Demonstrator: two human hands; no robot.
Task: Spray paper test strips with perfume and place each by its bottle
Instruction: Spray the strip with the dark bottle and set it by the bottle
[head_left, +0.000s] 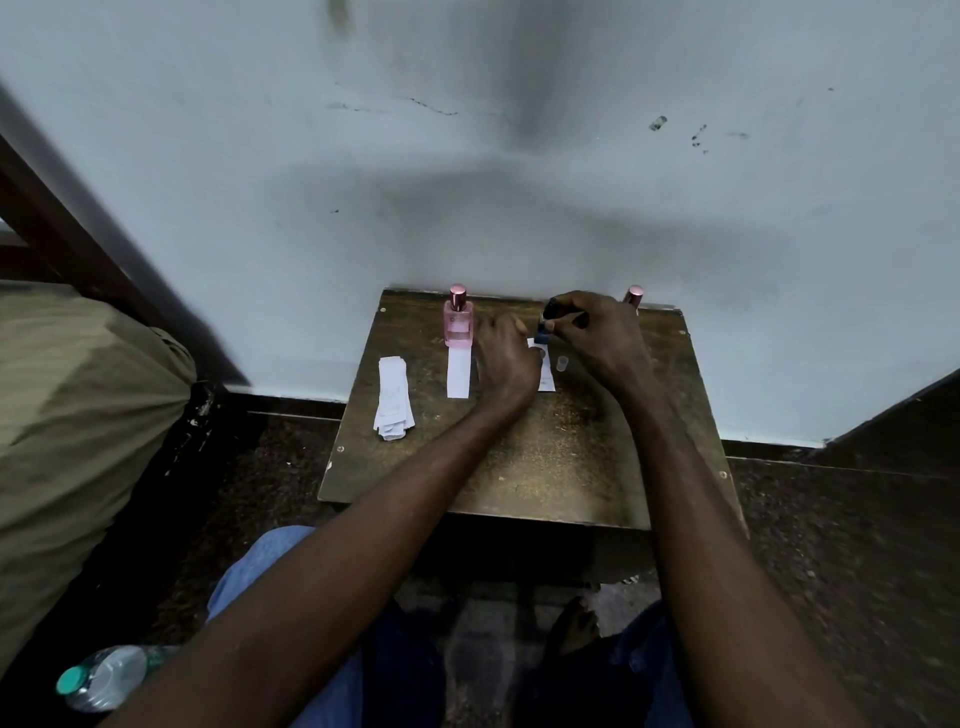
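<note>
In the head view, one strip (459, 373) is already lying in front of the pink bottle (458, 323). A small blue bottle (542, 332) is being pinched by the right hand (597, 332) over a second strip (545, 375) (its clear cap (561, 362) set aside), pinned by the left hand (506, 358). A third bottle (634, 296) is being left unserved; spare strips (392, 397) are waiting.

Right hand (592, 332) around blue bottle (542, 332)

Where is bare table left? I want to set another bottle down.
The near half of the table is bare. Crowded along the wall: paper stack, pink bottle with its strip, both hands, clear cap.
</note>
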